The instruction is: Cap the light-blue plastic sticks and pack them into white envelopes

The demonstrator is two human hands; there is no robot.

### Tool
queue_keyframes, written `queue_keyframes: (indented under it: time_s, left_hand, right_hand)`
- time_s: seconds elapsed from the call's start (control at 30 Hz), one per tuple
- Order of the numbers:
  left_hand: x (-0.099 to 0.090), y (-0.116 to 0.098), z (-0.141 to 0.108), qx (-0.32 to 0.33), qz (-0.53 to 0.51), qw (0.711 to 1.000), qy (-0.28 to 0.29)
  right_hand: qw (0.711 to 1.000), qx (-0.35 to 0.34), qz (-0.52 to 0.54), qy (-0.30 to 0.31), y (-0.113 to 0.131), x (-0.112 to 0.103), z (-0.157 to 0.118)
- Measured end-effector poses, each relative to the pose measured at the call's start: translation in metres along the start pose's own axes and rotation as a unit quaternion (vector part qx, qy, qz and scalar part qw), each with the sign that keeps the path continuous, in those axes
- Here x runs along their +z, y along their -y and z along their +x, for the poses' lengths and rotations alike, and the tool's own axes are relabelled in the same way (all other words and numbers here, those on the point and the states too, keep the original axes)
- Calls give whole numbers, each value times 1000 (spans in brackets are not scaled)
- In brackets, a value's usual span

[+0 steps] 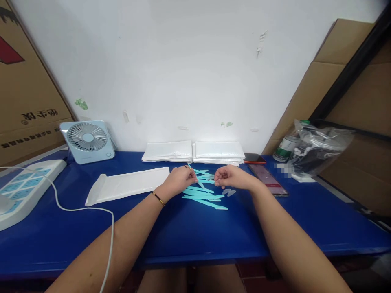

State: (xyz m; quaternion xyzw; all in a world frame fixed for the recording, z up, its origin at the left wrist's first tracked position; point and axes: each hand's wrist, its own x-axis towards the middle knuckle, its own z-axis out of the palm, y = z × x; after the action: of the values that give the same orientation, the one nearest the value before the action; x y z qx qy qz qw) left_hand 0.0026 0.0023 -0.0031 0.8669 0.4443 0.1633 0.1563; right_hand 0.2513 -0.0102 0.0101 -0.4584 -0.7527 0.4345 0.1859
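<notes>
Several turquoise eyebrow razors [204, 196] lie in a loose, overlapping pile on the blue table [201, 232]. My left hand [182, 180] is closed in a pinch on one turquoise razor [200, 184], held slanting above the left side of the pile. At the pile's right side, my right hand [230, 177] has its thumb and fingertips drawn together. Whatever sits between them is too small to make out. Just below that hand, a few small clear plastic caps [231, 193] rest on the table.
Left of the pile lies a white padded envelope [128, 185]. Stacked white envelopes [167, 150] stand by the wall. A small fan [88, 140], a power strip [29, 187] and a white cable [88, 209] are at left. Right are a phone [269, 179], a bottle [285, 147] and a plastic bag [317, 148].
</notes>
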Motion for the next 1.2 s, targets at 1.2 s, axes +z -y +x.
queue_keyframes:
  time_s: [1.2]
  left_hand:
    - [7, 8, 6, -11, 96, 995, -40]
  right_hand:
    - [924, 24, -337, -176, -33, -1, 25]
